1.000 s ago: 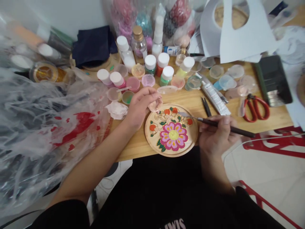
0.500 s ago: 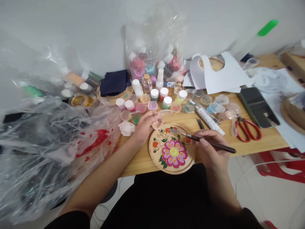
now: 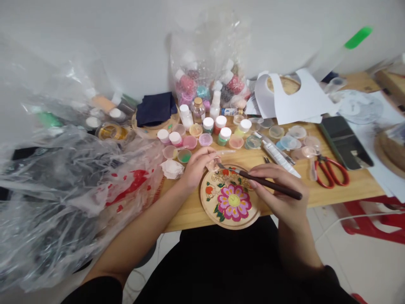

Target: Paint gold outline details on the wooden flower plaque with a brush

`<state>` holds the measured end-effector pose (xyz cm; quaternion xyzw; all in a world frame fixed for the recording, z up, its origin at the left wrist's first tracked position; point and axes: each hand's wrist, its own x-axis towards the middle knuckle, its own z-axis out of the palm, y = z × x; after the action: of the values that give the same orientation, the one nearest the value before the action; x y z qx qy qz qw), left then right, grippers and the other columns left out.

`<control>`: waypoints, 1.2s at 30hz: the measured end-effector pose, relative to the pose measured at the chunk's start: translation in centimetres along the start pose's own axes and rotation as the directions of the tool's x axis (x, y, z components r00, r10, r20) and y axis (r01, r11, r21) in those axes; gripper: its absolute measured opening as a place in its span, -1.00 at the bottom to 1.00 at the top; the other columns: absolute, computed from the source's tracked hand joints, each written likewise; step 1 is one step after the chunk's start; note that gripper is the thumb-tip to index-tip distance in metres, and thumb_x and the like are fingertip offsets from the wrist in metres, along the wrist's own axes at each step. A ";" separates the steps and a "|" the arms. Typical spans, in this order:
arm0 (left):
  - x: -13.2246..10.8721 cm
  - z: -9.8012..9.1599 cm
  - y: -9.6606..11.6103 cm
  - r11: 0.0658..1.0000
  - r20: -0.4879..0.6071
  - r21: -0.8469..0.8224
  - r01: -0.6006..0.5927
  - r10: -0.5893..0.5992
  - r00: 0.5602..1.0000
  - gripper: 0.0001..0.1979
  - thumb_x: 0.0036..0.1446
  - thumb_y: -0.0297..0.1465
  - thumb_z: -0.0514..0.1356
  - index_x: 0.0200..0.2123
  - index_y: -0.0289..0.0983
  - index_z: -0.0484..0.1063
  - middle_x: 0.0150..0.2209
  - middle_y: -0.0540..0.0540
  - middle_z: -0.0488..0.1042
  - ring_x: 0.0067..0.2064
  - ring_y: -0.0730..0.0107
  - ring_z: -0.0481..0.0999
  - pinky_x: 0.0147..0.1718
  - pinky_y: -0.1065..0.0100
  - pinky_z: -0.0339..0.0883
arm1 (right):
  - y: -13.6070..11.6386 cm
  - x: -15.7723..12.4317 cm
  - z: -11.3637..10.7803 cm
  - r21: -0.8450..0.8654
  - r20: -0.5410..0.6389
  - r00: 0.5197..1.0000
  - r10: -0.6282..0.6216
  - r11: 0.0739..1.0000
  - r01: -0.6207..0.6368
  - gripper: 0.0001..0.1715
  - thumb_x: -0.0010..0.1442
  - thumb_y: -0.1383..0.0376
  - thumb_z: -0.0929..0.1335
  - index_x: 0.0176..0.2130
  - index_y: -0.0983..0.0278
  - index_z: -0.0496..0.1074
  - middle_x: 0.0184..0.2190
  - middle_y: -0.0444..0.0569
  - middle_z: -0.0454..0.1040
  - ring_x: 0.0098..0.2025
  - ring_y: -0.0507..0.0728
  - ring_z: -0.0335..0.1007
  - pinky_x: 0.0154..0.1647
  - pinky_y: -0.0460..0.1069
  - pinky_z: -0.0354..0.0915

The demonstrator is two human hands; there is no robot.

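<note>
My left hand (image 3: 196, 169) grips a small plastic cup (image 3: 211, 164) tilted over the far edge of a round wooden board (image 3: 209, 211); pale pinkish stuff shows in the cup. In my right hand (image 3: 283, 190) is a palette knife (image 3: 275, 185) with a dark wooden handle, its metal end at the cup's mouth. The board overhangs the table's front edge, close to my body. Gold outlines, a large pink and purple flower (image 3: 234, 200), orange blooms and green leaves decorate its face. Part of the pattern at the upper right is bare wood colour.
Paint jars (image 3: 224, 136) and small open cups (image 3: 205, 140) crowd the table behind the board. Crumpled tissue (image 3: 172, 169) lies left; a white tube (image 3: 280, 158), red-handled pliers (image 3: 332, 173) and a phone (image 3: 344, 141) lie right. Plastic sheeting (image 3: 63, 202) covers the left side.
My right hand has moved the palette knife up and left, from over the board's pattern to the cup. My left hand still holds the cup.
</note>
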<state>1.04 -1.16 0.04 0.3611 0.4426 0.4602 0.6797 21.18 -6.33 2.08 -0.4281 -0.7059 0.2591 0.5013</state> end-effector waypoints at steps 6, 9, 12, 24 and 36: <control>0.1 -0.1 -0.1 1.000 -0.004 -0.011 -0.004 0.004 1.000 -0.82 0.01 -0.28 0.21 -0.43 -0.29 0.42 -0.45 0.02 0.47 -0.39 0.50 0.41 -0.31 0.40 0.25 | -0.4 0.4 0.2 -0.047 0.005 0.999 -0.038 0.998 0.038 -0.64 0.08 0.47 0.45 -0.13 0.13 0.55 -0.30 -0.08 0.61 -0.27 0.11 0.54 -0.27 0.02 0.47; 0.1 -0.2 -0.2 1.000 -0.013 0.023 -0.019 0.019 1.000 -0.83 -0.01 -0.27 0.21 -0.42 -0.27 0.43 -0.43 0.02 0.47 -0.36 0.49 0.41 -0.30 0.41 0.24 | -0.9 0.6 0.3 -0.069 0.006 0.998 -0.056 0.996 0.056 -0.65 0.09 0.49 0.44 -0.14 0.14 0.54 -0.31 -0.08 0.59 -0.29 0.10 0.53 -0.29 0.01 0.45; 0.1 -0.2 -0.2 0.999 -0.012 0.035 -0.022 0.023 1.000 -0.85 -0.03 -0.29 0.21 -0.42 -0.26 0.42 -0.44 0.04 0.46 -0.36 0.48 0.40 -0.29 0.40 0.24 | -1.1 0.7 0.3 -0.084 0.022 0.996 -0.081 0.993 0.082 -0.64 0.08 0.49 0.44 -0.14 0.14 0.53 -0.33 -0.07 0.58 -0.31 0.10 0.52 -0.32 0.01 0.44; 0.2 -0.2 -0.2 1.000 -0.004 0.010 -0.004 0.004 1.000 -0.84 -0.03 -0.30 0.23 -0.44 -0.28 0.41 -0.45 0.03 0.46 -0.38 0.50 0.39 -0.30 0.40 0.23 | -0.3 0.2 0.2 -0.013 -0.040 0.999 -0.031 0.999 0.030 -0.64 0.06 0.47 0.46 -0.15 0.12 0.57 -0.31 -0.07 0.60 -0.27 0.12 0.53 -0.27 0.04 0.46; -0.2 0.1 0.3 0.999 0.008 0.022 0.023 -0.023 1.000 -0.86 -0.07 -0.32 0.21 -0.45 -0.26 0.40 -0.46 0.04 0.45 -0.38 0.49 0.40 -0.31 0.41 0.24 | -1.3 0.8 2.0 -0.012 -0.060 0.991 0.120 0.993 -0.121 -0.81 0.12 0.38 0.45 -0.22 0.16 0.56 -0.35 -0.11 0.60 -0.33 0.07 0.53 -0.31 -0.02 0.47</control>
<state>1.04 -1.26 0.41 0.3651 0.4491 0.4460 0.6828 18.77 -6.14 2.76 -0.4811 -0.6657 0.2706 0.5021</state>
